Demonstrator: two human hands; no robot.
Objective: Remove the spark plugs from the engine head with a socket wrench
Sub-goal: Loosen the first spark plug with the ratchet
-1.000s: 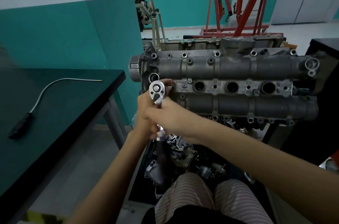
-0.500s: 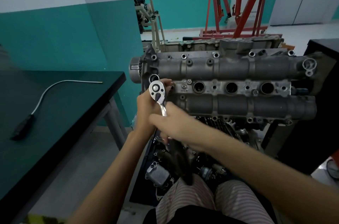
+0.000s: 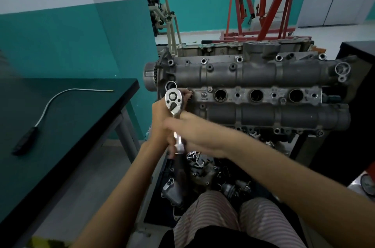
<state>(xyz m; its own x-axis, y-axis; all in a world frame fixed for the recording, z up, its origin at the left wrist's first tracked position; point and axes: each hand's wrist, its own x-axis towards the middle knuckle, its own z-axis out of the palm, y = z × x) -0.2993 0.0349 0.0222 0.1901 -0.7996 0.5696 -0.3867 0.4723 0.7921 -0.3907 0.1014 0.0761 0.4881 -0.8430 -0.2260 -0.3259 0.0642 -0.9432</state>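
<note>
Currently, at frame centre, the right hand [image 3: 194, 134] grips the socket wrench [image 3: 176, 117] handle; the left hand [image 3: 162, 124] holds near its head, seated at the leftmost plug well of the engine head [image 3: 263, 93]. Step: loosening. Next, likely swing the handle.

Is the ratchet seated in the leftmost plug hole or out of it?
Cannot tell: the ratchet head sits over that hole, but the left hand hides what lies beneath.

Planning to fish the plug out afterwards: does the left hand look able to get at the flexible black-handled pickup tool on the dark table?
Probably yes. The flexible black-handled pickup tool lies alone on the dark table on the left hand's side, with nothing between; but that hand now steadies the chrome ratchet wrench.
</note>
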